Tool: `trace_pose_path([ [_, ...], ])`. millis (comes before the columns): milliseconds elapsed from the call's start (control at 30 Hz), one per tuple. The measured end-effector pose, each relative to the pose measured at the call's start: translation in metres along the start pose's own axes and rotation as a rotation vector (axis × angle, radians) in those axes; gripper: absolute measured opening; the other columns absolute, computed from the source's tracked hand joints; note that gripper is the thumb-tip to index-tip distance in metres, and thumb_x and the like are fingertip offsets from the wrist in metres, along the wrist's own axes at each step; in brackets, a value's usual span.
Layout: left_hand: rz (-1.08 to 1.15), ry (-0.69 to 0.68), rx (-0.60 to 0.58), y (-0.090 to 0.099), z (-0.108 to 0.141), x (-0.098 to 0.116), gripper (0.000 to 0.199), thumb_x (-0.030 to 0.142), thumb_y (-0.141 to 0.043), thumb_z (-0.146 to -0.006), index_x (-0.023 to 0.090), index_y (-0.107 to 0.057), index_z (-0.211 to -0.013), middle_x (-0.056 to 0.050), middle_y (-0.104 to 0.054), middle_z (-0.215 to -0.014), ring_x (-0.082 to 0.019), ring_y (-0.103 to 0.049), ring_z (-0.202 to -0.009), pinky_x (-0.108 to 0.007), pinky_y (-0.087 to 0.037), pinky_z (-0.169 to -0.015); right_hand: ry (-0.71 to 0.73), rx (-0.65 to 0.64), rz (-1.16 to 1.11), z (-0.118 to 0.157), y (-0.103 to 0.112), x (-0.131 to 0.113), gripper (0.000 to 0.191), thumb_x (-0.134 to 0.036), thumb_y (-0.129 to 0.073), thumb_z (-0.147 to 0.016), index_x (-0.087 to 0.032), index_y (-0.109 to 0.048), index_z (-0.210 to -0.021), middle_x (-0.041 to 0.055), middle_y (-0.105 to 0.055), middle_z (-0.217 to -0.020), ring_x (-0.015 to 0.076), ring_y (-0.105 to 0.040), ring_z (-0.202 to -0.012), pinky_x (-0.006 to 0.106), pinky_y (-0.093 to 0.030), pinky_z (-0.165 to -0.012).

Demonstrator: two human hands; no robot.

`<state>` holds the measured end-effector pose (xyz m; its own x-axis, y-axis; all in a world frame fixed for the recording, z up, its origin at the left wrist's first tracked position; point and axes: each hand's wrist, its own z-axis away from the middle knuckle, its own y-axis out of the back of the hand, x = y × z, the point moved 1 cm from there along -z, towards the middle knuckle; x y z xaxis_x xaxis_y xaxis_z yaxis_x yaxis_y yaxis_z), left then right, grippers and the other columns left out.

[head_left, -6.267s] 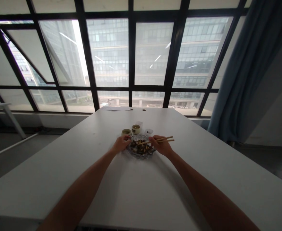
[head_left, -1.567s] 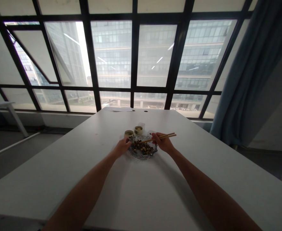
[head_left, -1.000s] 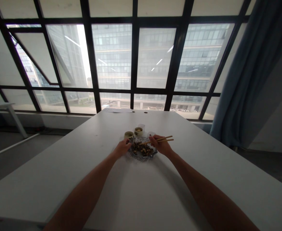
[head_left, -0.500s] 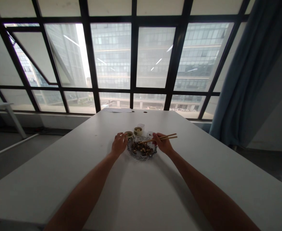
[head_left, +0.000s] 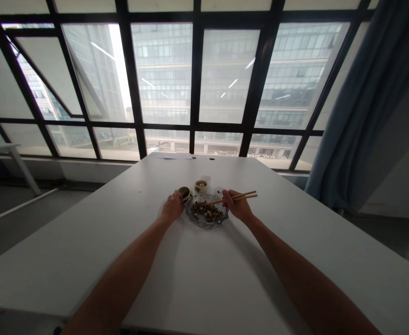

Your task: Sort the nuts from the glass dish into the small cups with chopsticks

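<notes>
- The glass dish (head_left: pixel 204 225) sits on the white table (head_left: pixel 190 279) and holds a heap of mixed dark and pale pieces (head_left: pixel 209 215), spread over much of its bottom.
- Just beyond the dish stands an upright pale cup (head_left: pixel 201 190) with light-coloured pieces inside; that portion looks done, though whether it came out of the dish cannot be told.
- At the dish's far left edge is a tilted cup (head_left: pixel 184 192), its mouth turned toward the person; its inside looks dark, and too little shows to say what it contains.
- The left hand (head_left: pixel 172 206), left of the dish, has its fingers closed around the side of the tilted cup.
- The right hand (head_left: pixel 237 204), at the dish's right edge, is clamped on wooden chopsticks (head_left: pixel 246 196), whose tips reach over the heap; whether they pinch a piece is too small to see.
- Beyond the dish and to the right, near the right hand, lies a small clear container (head_left: pixel 219 190) with something dark at it.
- Judging by the amount left in the dish, the work seems well short of finished, with dark and pale pieces lying together there.
</notes>
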<state>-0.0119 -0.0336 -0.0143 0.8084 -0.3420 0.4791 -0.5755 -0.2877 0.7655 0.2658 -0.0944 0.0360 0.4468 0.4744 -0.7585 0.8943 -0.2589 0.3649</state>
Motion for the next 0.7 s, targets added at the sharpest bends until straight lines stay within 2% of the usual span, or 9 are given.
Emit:
trace_pose_path([
  [133,0.007,0.022,0.000,0.004,0.001,0.003,0.026,0.011,-0.066,-0.081,0.017,-0.061,-0.106,-0.016,-0.063,-0.135,-0.029,-0.058,-0.125,-0.042,-0.047,-0.105,-0.008,0.002,0.001,0.001,-0.001,-0.004,0.065,-0.083,-0.048,-0.084,-0.021,-0.061,-0.066,0.0048,-0.065,-0.054,0.0156,-0.057,-0.046,0.026,-0.044,-0.044],
  [267,0.024,0.018,0.035,0.007,0.002,0.006,0.024,0.010,-0.070,-0.077,0.019,-0.064,-0.098,-0.014,-0.063,-0.136,-0.029,-0.057,-0.126,-0.043,-0.046,-0.107,-0.038,0.064,-0.066,-0.001,0.000,-0.004,0.066,-0.084,-0.050,-0.081,-0.021,-0.061,-0.066,0.0051,-0.065,-0.052,0.0158,-0.057,-0.043,0.027,-0.045,-0.042],
  [400,0.017,-0.004,0.075,0.011,0.003,0.008,0.021,0.011,-0.074,-0.076,0.019,-0.065,-0.093,-0.014,-0.059,-0.142,-0.031,-0.054,-0.129,-0.043,-0.048,-0.107,-0.139,0.180,-0.181,-0.007,0.004,0.004,0.066,-0.085,-0.052,-0.079,-0.020,-0.060,-0.065,0.0061,-0.064,-0.049,0.0162,-0.057,-0.040,0.028,-0.048,-0.040],
  [533,-0.008,-0.024,0.080,0.014,0.004,0.009,0.020,0.008,-0.073,-0.075,0.018,-0.065,-0.091,-0.014,-0.057,-0.143,-0.032,-0.052,-0.132,-0.042,-0.048,-0.108,-0.251,0.241,-0.255,-0.013,0.009,0.014,0.063,-0.081,-0.058,-0.077,-0.020,-0.059,-0.063,0.0072,-0.065,-0.048,0.0167,-0.058,-0.039,0.028,-0.049,-0.039],
  [633,-0.013,-0.018,0.082,0.013,0.004,0.009,0.020,0.008,-0.073,-0.076,0.019,-0.066,-0.092,-0.013,-0.057,-0.144,-0.031,-0.052,-0.132,-0.041,-0.048,-0.107,-0.255,0.376,-0.299,-0.015,0.015,0.016,0.062,-0.082,-0.055,-0.078,-0.021,-0.057,-0.065,0.0067,-0.064,-0.049,0.0163,-0.057,-0.039,0.029,-0.049,-0.039],
  [700,-0.011,-0.003,0.083,0.012,0.004,0.008,0.022,0.010,-0.073,-0.077,0.019,-0.066,-0.095,-0.012,-0.058,-0.143,-0.030,-0.053,-0.130,-0.041,-0.048,-0.107,-0.180,0.505,-0.255,-0.013,0.022,0.014,0.062,-0.081,-0.049,-0.083,-0.021,-0.057,-0.068,0.0058,-0.065,-0.051,0.0164,-0.058,-0.042,0.029,-0.049,-0.042],
])
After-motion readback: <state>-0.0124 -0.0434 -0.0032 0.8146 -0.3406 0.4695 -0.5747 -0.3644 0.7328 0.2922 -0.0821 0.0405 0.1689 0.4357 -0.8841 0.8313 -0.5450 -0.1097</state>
